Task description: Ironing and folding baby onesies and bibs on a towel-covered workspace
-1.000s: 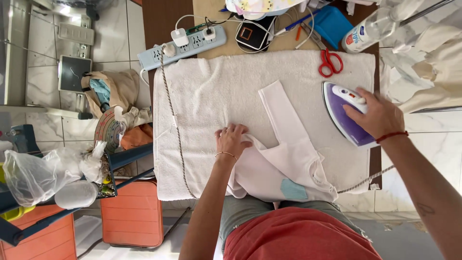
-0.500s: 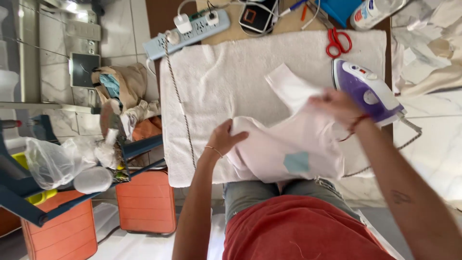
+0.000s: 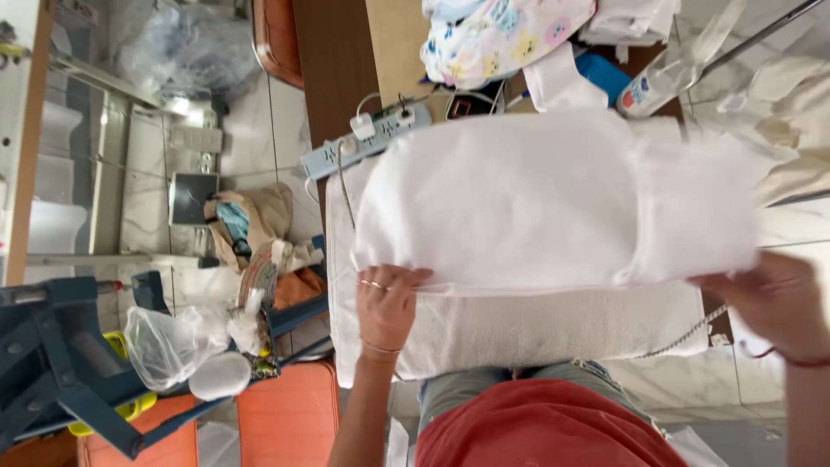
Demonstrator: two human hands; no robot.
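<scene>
white garment held spread above the towel-covered board, spanning its width. left hand fingers pinch garment's near-left edge; right hand grips near-right edge. power strip at far-left corner.

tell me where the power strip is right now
In the head view the power strip lies left of centre near the top, at the far left corner of the towel-covered ironing surface, just beyond the white garment that the left hand grips.

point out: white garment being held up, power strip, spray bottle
white garment (image 3: 553,199), head view, middle of the spread cloth.
power strip (image 3: 363,138), head view, middle of its pale blue body.
spray bottle (image 3: 661,82), head view, clear body near the label.
</scene>
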